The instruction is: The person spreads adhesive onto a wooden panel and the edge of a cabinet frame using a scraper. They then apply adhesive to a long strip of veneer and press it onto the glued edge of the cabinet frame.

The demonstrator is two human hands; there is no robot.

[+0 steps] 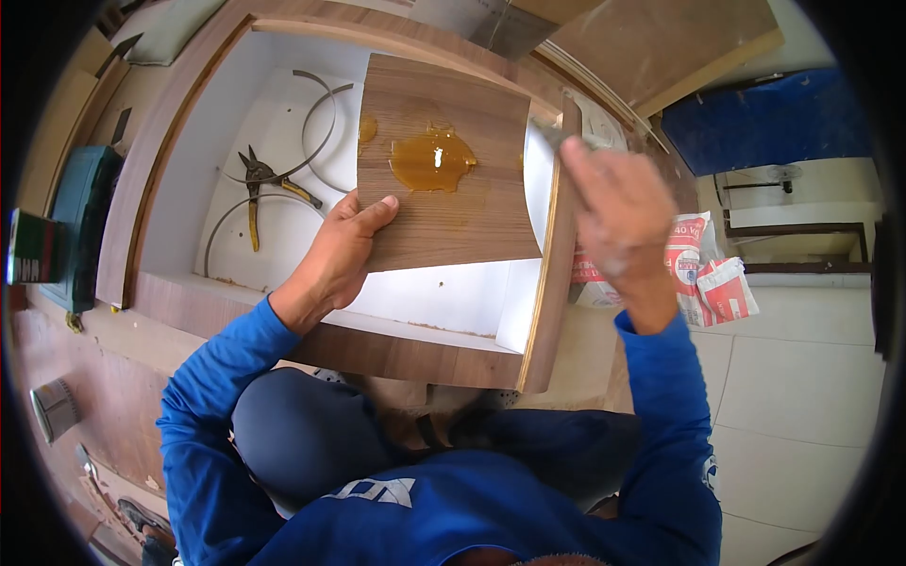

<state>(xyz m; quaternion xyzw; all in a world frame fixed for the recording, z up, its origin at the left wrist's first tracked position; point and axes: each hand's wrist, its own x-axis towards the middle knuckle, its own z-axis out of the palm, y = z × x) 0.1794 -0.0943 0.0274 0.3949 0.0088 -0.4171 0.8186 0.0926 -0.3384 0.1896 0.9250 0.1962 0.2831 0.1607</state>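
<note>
My left hand [342,243] is closed on the near-left edge of a brown wood-grain board [453,236], thumb on top. A shiny amber puddle of glue [415,162] lies on the board, with a smaller blob at its left edge. Motion blurs my right hand [623,212], which is closed to the right of the board. From its fingers a thin flat-bladed spreader [545,134] points toward the board's right edge. Beneath the board is an open wooden cabinet box [321,349] with a white interior.
Tin snips [253,174] and curled strips of edge banding [311,156] lie inside the box. A green case [80,222] and a can [33,247] are at left, another can [54,410] below them. Red-and-white bags [694,250] sit on the right.
</note>
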